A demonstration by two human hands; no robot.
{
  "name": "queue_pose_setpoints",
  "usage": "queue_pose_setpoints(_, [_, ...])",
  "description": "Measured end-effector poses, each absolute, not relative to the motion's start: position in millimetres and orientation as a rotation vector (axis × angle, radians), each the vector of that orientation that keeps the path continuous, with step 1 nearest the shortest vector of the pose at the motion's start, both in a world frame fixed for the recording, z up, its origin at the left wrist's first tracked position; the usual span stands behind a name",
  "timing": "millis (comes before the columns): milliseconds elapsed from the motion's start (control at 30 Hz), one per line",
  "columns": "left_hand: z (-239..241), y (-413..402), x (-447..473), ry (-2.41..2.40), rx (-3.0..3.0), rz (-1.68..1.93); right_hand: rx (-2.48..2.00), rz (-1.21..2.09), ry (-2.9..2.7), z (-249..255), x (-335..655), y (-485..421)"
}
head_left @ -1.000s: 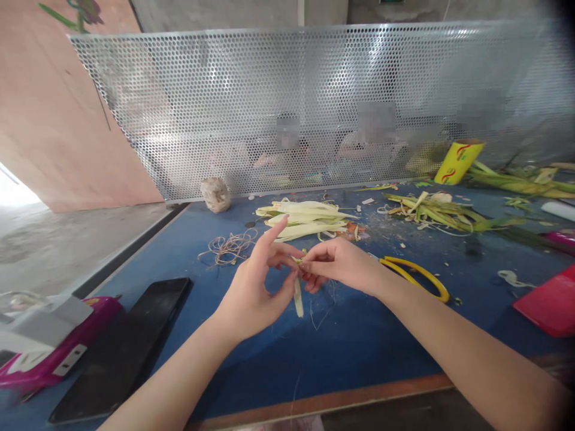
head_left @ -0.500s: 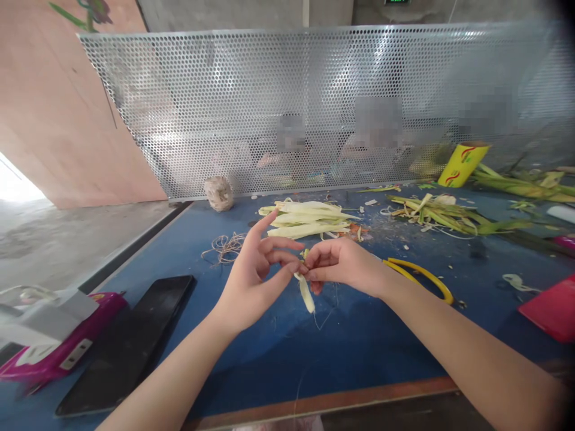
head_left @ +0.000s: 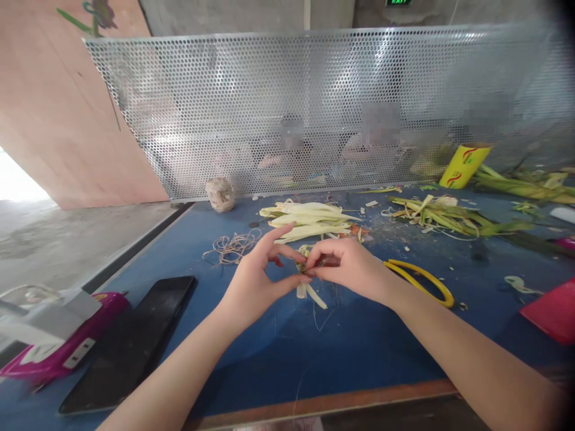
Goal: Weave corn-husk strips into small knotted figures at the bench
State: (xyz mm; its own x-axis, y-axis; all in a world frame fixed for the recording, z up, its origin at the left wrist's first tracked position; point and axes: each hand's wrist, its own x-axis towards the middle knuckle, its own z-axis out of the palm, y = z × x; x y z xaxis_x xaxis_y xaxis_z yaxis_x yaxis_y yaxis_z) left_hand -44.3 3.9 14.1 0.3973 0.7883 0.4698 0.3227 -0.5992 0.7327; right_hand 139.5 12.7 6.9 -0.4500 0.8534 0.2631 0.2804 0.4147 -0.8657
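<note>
Between my two hands is a small bundle of pale corn husk (head_left: 313, 294), its strips pointing down toward me and a thin thread dangling below. My left hand (head_left: 260, 272) grips the bundle's left side between thumb and fingertips, its index finger raised. From the other side, my right hand (head_left: 344, 263) pinches the upper part of the same bundle, fingers curled. The fingertips partly hide where the husk is gathered. Just beyond lies a pile of pale husk leaves (head_left: 314, 218), and left of it a loose tangle of brown string (head_left: 231, 246).
Yellow-handled scissors or pliers (head_left: 422, 281) lie right of my right arm. A black phone (head_left: 135, 341) and a magenta power strip (head_left: 85, 347) are at left. Green husks (head_left: 449, 215), a yellow roll (head_left: 465, 166) and a twine ball (head_left: 220, 194) stand before a perforated metal screen (head_left: 251, 90).
The bundle has turned between my fingers, and its lower strips now spread apart and point more to the right. My left index finger has lowered and bent inward.
</note>
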Motion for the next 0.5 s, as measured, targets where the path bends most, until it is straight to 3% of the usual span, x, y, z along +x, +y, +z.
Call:
queue_pose_setpoints(267, [10.3,1.8,-46.0,0.947,2.578,1.203,-0.983,0.521,-2.102,5.3,140.1,13.0])
queue_pose_setpoints(500, [6.1,4.3,-45.2,0.936,2.706,1.287,-0.941,0.340,-2.180,6.8,139.2,8.7])
